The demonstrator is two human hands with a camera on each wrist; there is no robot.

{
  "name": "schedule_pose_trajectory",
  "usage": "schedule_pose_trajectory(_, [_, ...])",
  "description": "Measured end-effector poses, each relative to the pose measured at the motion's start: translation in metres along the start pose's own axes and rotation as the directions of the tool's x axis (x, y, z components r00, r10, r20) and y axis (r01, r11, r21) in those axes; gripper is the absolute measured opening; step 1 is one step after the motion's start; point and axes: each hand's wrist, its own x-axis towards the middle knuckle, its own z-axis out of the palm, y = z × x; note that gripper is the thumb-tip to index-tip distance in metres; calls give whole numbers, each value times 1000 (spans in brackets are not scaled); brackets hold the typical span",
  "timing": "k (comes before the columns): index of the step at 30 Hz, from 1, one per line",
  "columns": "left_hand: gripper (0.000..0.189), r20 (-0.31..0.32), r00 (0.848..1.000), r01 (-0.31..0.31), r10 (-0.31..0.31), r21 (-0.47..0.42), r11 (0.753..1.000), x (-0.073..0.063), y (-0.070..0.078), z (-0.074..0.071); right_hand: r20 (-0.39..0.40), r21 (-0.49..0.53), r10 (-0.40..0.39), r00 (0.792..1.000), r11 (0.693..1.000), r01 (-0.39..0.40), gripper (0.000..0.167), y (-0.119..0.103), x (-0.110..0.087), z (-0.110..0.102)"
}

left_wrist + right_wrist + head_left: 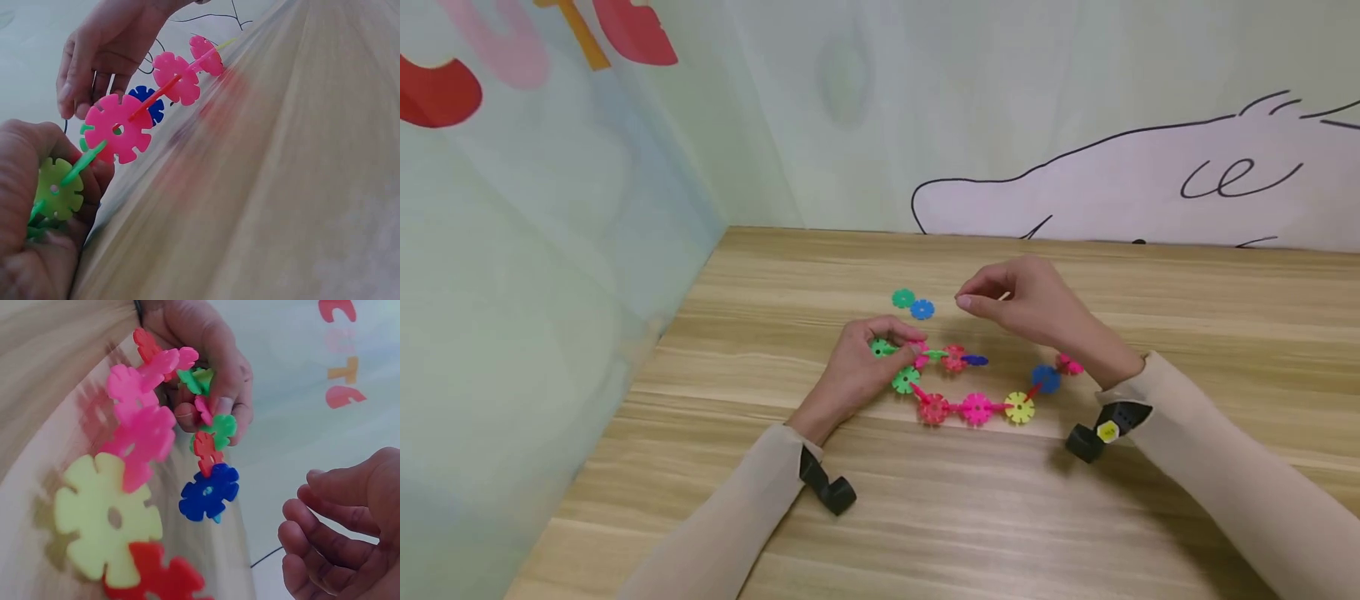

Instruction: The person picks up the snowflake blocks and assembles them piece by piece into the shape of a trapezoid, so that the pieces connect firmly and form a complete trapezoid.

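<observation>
A chain of notched plastic snowflake discs lies bent in a U on the table, its lower row running through a yellow disc (1019, 407) to a blue disc (1046, 379) and a pink one. My left hand (859, 367) holds the chain at its left bend, thumb and fingers around a pink disc and green discs. A dark blue disc (209, 492) ends the shorter upper arm. My right hand (1033, 302) hovers above and behind that end, fingers loosely bent, thumb near the index finger. Nothing shows between its fingers in the right wrist view.
Two loose discs, one green (903, 298) and one blue (922, 309), lie behind my left hand. The wooden table (925, 517) meets a printed wall (820, 125) at the back and left. Each wrist wears a dark camera mount (1086, 443).
</observation>
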Motion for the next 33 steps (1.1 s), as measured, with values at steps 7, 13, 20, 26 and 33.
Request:
schedule_pose_trajectory(7, [14,-3,1000,-22,22,-7,1000,1,1,2,39,-6,47,998,999,-46,20,-4,21,9])
schedule_pose_trajectory(13, [13,-2,1000,-13,13,-7,1000,3,0,4,82,-11,39,996,999,-39,28,0,38,12])
schedule_pose_trajectory(20, [12,1,1000,-11,11,-13,1000,4,1,6,119,-34,-4,993,999,8,31,4,54,20])
schedule_pose_trajectory(26, [12,5,1000,-16,16,-8,1000,4,4,8,155,-59,-4,988,998,13,38,4,63,28])
schedule_pose_trajectory(33, [11,10,1000,-14,14,-36,999,5,6,11,164,-133,6,987,991,16,41,2,65,40])
